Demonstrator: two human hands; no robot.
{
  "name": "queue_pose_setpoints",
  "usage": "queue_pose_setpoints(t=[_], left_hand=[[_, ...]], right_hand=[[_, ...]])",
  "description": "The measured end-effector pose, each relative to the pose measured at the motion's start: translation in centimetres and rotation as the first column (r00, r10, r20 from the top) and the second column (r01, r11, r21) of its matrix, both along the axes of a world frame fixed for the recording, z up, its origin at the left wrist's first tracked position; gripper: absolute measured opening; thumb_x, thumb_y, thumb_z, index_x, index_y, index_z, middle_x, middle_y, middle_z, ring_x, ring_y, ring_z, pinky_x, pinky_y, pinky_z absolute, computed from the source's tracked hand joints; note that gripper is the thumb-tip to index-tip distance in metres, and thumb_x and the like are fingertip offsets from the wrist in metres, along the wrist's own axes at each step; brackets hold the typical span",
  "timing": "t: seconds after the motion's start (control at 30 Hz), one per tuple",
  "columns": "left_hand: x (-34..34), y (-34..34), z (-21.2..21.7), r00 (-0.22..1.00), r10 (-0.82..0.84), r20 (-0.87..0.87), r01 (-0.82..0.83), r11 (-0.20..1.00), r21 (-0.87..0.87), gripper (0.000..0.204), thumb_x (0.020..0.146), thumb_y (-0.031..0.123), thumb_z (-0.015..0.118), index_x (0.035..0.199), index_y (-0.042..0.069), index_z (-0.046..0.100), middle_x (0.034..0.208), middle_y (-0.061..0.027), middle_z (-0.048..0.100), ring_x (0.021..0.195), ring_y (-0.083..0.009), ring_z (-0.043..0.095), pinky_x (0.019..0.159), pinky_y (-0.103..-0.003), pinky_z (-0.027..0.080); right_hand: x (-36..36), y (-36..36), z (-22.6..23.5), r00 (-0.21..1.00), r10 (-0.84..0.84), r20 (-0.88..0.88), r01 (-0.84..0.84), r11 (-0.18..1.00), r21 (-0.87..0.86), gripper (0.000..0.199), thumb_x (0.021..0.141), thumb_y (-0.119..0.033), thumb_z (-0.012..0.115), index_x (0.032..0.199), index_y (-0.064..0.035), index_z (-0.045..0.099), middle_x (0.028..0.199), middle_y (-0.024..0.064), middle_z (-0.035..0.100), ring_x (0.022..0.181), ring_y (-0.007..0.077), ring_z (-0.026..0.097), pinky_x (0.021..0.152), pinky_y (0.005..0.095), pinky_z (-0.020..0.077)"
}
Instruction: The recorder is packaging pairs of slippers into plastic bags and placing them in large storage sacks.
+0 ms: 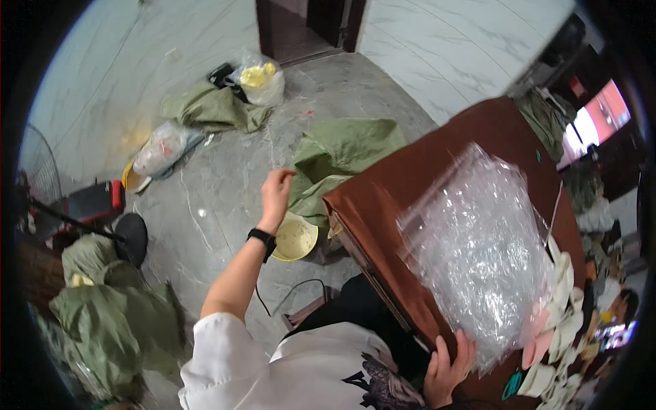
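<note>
My left hand [277, 188], with a black watch [262, 239] on its wrist, reaches out beside the table. Its fingers are loosely bent, partly hidden behind the back of the hand, and I see nothing in them. Just right of it a green woven sack [348, 147] lies on the floor. Below the hand stands a yellow-rimmed bowl [295, 239]. My right hand [451, 369] rests with spread fingers at the near edge of the brown-covered table [383, 198]. Its fingertips touch the lower corner of a pile of clear plastic bags [485, 253].
White and pink pieces [553, 321] lie beside the bags, with a teal band [512, 385] nearby. More green sacks [123, 321] stand on the left, near a black round base [131, 239]. A filled plastic bag [263, 82] sits by the doorway. A cable [283, 301] crosses the floor.
</note>
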State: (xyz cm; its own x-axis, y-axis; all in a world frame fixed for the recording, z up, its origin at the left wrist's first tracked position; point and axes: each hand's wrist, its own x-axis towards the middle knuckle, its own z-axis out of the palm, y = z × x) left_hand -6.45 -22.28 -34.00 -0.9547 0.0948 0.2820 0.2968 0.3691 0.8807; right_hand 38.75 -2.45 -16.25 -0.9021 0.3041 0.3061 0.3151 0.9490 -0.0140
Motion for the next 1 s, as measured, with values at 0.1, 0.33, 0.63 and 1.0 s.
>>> queue_pose_setpoints(t=[0.1, 0.33, 0.63, 1.0], left_hand=[[-3.4, 5.0, -3.2, 0.969, -0.235, -0.072, 0.238, 0.971, 0.027, 0.014, 0.091, 0.009, 0.059, 0.101, 0.003, 0.066, 0.099, -0.0165, 0.068, 0.092, -0.0344, 0.065, 0.079, -0.040, 0.051], [-8.6, 12.2, -13.1, 0.694, -0.499, 0.519, 0.707, 0.331, -0.625, 0.026, 0.082, 0.012, 0.057, 0.103, 0.002, 0.069, 0.101, -0.0201, 0.069, 0.094, -0.0375, 0.066, 0.083, -0.047, 0.052], [-11.2, 17.7, -24.9, 0.872, -0.315, 0.376, 0.430, 0.860, -0.276, 0.045, 0.092, 0.028, 0.056, 0.127, 0.001, 0.057, 0.120, -0.0219, 0.064, 0.107, -0.0379, 0.062, 0.094, -0.044, 0.047], [-13.2, 17.0, -19.9, 0.849, -0.421, 0.318, 0.509, 0.812, -0.285, 0.043, 0.091, 0.027, 0.057, 0.123, -0.002, 0.058, 0.114, -0.0212, 0.066, 0.102, -0.0366, 0.063, 0.090, -0.042, 0.048]], right_hand=[[-2.3, 0.4, 0.4, 0.994, 0.104, 0.028, -0.105, 0.993, 0.047, 0.042, 0.092, -0.016, 0.061, 0.134, -0.0094, 0.058, 0.133, 0.0279, 0.050, 0.122, 0.0467, 0.048, 0.104, 0.0551, 0.0384], [-4.6, 1.6, -1.2, 0.987, 0.127, 0.095, -0.128, 0.992, 0.010, 0.041, 0.090, -0.008, 0.057, 0.130, -0.0070, 0.057, 0.127, 0.0254, 0.055, 0.113, 0.0464, 0.053, 0.097, 0.0570, 0.0441], [-3.7, 3.3, -2.2, 0.976, 0.140, 0.166, -0.141, 0.990, -0.002, 0.035, 0.092, -0.020, 0.051, 0.124, -0.0079, 0.060, 0.125, 0.0252, 0.056, 0.106, 0.0444, 0.057, 0.089, 0.0557, 0.0492], [-2.8, 2.8, -2.1, 0.979, 0.105, 0.177, -0.099, 0.994, -0.043, 0.036, 0.088, -0.020, 0.059, 0.123, -0.0132, 0.062, 0.128, 0.0214, 0.053, 0.112, 0.0418, 0.054, 0.093, 0.0561, 0.0480]])
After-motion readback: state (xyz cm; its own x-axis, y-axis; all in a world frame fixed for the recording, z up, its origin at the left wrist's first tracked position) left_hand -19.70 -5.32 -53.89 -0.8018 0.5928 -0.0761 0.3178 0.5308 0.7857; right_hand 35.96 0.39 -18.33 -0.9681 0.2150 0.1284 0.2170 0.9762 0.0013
